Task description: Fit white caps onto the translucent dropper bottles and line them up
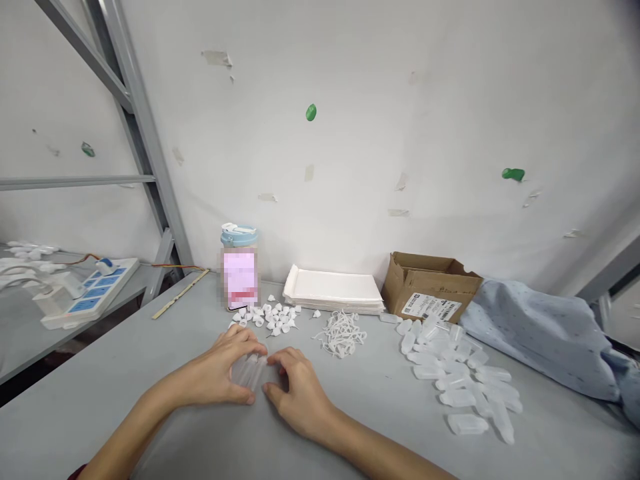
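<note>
My left hand (227, 370) is curved around a small group of clear plastic tubes (249, 372) lying on the grey table, thumb at their near end and fingers at their far end. Part of the group is hidden behind that hand. My right hand (296, 387) is at the right side of the tubes, its thumb and index finger apart and the fingertips close to them; whether they touch cannot be seen. Beyond my hands lie many small white pointed caps (280, 320). A heap of thin white looped strips (343, 333) sits farther right.
Many translucent plastic bottles (453, 380) are spread at the right, near a blue cloth (540, 333). Along the wall stand an opened cardboard box (400, 290), a stack of white padded envelopes (335, 288) and a blue-lidded cup (240, 238). A power strip (97, 293) lies on the left table.
</note>
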`<state>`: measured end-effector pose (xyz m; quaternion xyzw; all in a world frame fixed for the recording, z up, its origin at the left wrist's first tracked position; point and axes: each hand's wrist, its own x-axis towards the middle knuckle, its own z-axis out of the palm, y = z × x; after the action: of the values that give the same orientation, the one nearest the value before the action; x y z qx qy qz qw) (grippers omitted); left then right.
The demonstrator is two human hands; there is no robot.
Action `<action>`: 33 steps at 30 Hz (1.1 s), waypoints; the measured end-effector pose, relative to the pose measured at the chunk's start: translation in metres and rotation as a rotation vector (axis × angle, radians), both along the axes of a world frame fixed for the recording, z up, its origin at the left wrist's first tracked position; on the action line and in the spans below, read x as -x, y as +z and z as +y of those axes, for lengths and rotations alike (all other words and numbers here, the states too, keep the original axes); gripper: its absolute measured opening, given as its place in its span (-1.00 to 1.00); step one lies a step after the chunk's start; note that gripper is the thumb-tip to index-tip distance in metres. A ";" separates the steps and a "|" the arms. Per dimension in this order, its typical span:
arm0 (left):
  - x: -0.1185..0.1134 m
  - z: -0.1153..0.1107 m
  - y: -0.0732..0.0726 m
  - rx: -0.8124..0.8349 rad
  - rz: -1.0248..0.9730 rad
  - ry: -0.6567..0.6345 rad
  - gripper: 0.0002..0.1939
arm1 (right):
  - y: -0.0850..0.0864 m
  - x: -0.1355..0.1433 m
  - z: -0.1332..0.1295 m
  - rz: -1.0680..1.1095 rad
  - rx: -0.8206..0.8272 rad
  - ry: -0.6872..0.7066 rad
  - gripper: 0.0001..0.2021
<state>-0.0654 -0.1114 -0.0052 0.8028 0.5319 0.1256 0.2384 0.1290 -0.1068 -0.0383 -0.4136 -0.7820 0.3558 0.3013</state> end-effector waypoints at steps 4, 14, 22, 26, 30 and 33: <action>0.002 -0.001 -0.002 -0.025 -0.013 -0.010 -0.46 | 0.000 0.000 0.000 -0.004 0.001 -0.002 -0.68; -0.001 0.000 0.018 -0.056 -0.060 0.052 -0.66 | 0.010 -0.024 0.001 -0.003 -0.022 -0.018 -0.71; -0.013 0.022 0.024 -0.301 -0.129 0.254 -0.67 | 0.015 -0.112 0.006 -0.036 -0.182 -0.163 -0.78; -0.049 0.028 0.029 -0.344 -0.077 0.155 -0.67 | 0.013 -0.158 0.022 -0.111 -0.372 -0.376 -0.79; -0.093 0.031 0.025 -0.337 -0.029 0.033 -0.75 | 0.017 -0.188 0.036 -0.167 -0.420 -0.467 -0.78; -0.118 0.033 0.016 -0.338 0.007 -0.017 -0.79 | 0.019 -0.200 0.040 -0.199 -0.426 -0.481 -0.80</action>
<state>0.0531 -0.0784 0.0113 0.8364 0.4971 0.2084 0.0993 0.3286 -0.0666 -0.0189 -0.5469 -0.7444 0.0611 0.3783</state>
